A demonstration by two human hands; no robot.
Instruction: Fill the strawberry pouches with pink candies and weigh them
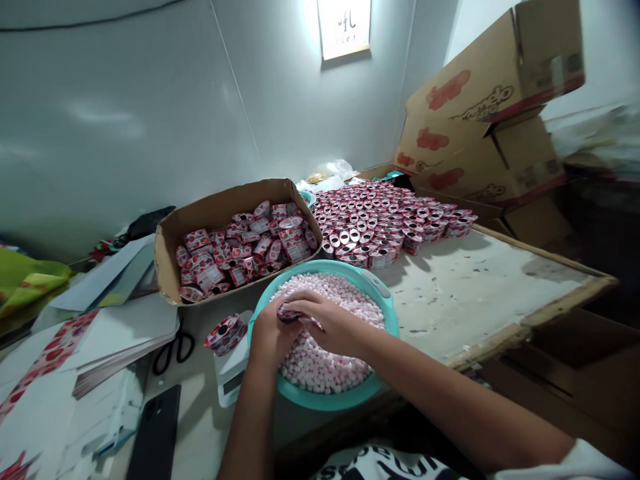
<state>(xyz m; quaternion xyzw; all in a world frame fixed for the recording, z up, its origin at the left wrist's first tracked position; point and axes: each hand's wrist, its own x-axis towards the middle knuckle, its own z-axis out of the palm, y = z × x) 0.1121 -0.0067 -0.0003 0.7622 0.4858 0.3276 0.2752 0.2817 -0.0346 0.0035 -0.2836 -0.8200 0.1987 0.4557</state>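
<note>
A teal bowl (pixel 385 313) full of small pink and white candies (pixel 320 367) stands at the table's near edge. Both my hands are over the candies. My left hand (pixel 267 337) is curled around a small red and white printed packet (pixel 289 312). My right hand (pixel 330 320) pinches the same packet from the right side, fingers closed on it. Another packet of the same print (pixel 225 332) lies on a small white scale (pixel 233 370) just left of the bowl.
A cardboard box (pixel 213 213) holds several printed packets behind the bowl. Many filled containers (pixel 385 223) are stacked at the back right. Big cartons (pixel 480 133) stand at right. Scissors (pixel 175 350), a black phone (pixel 155 433) and paper stacks (pixel 100 347) lie left.
</note>
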